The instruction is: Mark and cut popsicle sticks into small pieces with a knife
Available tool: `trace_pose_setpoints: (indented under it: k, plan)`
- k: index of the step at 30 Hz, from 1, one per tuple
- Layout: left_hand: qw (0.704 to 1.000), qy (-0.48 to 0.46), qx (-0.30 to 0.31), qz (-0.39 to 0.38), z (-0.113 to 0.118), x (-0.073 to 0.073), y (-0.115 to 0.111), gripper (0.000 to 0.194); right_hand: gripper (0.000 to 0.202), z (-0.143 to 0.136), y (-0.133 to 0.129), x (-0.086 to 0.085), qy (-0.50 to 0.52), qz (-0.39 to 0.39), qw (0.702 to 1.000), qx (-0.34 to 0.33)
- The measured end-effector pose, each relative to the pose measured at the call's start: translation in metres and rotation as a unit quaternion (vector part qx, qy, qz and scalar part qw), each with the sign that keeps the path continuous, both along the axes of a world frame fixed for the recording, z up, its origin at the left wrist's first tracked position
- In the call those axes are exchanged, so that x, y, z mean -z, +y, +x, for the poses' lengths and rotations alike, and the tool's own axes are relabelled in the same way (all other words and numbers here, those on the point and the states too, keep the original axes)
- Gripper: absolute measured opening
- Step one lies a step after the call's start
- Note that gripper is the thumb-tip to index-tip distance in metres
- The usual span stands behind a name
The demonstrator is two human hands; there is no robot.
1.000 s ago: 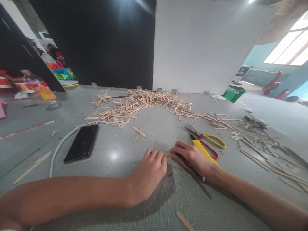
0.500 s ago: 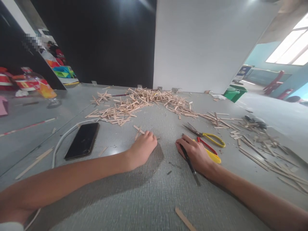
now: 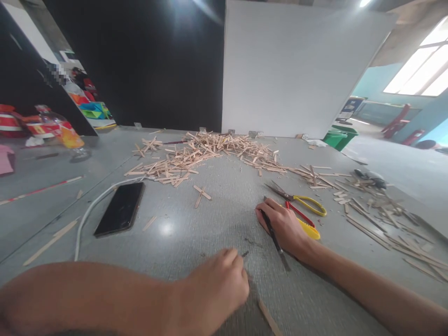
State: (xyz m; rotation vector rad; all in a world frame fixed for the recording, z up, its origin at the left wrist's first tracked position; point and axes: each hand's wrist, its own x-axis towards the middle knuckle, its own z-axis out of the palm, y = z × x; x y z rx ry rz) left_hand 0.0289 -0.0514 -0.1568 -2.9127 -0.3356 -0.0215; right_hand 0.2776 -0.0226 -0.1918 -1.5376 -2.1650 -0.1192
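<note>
My left hand [image 3: 224,284] is low in the middle, fingers curled and closed, back towards me. Whatever is between its fingertips is hidden. To its right, on the grey table, lies a wooden stick [image 3: 269,317]. My right hand [image 3: 282,224] rests on the table, closed round a slim black pen-like tool [image 3: 272,231] whose thin end points towards me. Beside that hand are scissors with yellow handles [image 3: 310,204], a red-handled tool [image 3: 301,213] and a yellow object [image 3: 310,229] partly behind the hand. Further off, a few crossed sticks [image 3: 201,193] lie together.
A long pile of wooden sticks [image 3: 196,154] runs along the back, below a black and a white panel [image 3: 287,70]. More sticks and scraps [image 3: 395,224] spread at right. On the left are a phone [image 3: 121,207], a white cable [image 3: 86,217] and a plastic bottle [image 3: 66,133].
My left hand has come back towards me and slightly right, away from the crossed sticks, which now show fully. My right hand stays in place with the black tool.
</note>
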Motion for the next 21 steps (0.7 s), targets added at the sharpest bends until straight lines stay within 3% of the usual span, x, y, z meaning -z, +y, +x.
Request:
trace_pose_setpoints:
  k: [5,8,11,14,16,18,21]
  plan:
    - [0.994,-0.012,-0.096,-0.048,0.016,-0.003,0.082,0.021,0.024,0.000,0.001,-0.001,0.015,0.015,1.000,0.014]
    - [0.984,-0.025,-0.154,-0.081,0.029,-0.004,0.135,0.005,0.024,0.000,0.001,-0.003,0.028,0.025,0.999,0.013]
    - [0.974,-0.015,-0.187,-0.128,0.048,-0.009,0.182,0.028,0.021,0.000,-0.002,-0.003,0.050,0.039,0.998,0.007]
    - [0.966,-0.014,-0.210,-0.147,0.066,-0.019,0.218,0.035,0.019,0.000,-0.006,-0.003,0.074,0.055,0.996,-0.003]
    - [0.966,-0.025,-0.214,-0.145,0.073,-0.026,0.231,0.036,0.018,0.000,-0.009,-0.003,0.093,0.067,0.993,-0.005]
    - [0.969,-0.034,-0.204,-0.136,0.074,-0.032,0.228,0.036,0.018,0.000,-0.009,-0.005,0.116,0.075,0.990,-0.002]
    - [0.980,-0.035,-0.157,-0.114,0.065,-0.035,0.188,0.025,0.018,-0.001,-0.005,-0.007,0.160,0.088,0.983,0.026]
